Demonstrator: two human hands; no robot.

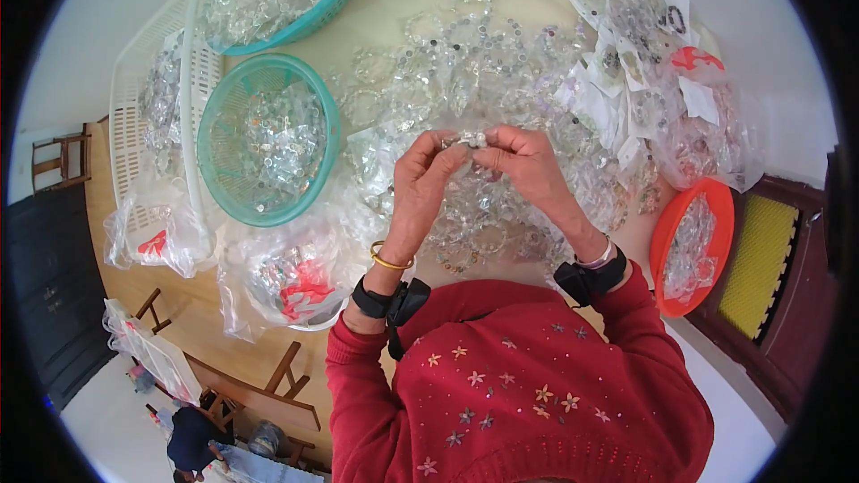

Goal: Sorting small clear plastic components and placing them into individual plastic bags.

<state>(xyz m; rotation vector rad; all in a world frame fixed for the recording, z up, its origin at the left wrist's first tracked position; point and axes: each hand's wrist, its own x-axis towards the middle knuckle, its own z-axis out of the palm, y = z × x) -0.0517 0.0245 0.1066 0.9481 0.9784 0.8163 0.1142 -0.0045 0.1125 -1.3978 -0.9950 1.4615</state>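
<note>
Left hand (422,170), right hand (526,161) pinching shiny piece (467,139) (beaded, perhaps).

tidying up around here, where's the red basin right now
In the head view, the red basin is at the right, between the sweater's right sleeve and the yellow pad, just below a clear plastic bag.

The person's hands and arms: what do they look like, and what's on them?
The left hand and right hand wear no gloves. The left wrist has a gold-coloured bangle and black strapped device; the right, a silvery bangle and similar black block. Both sleeves are red.
</note>
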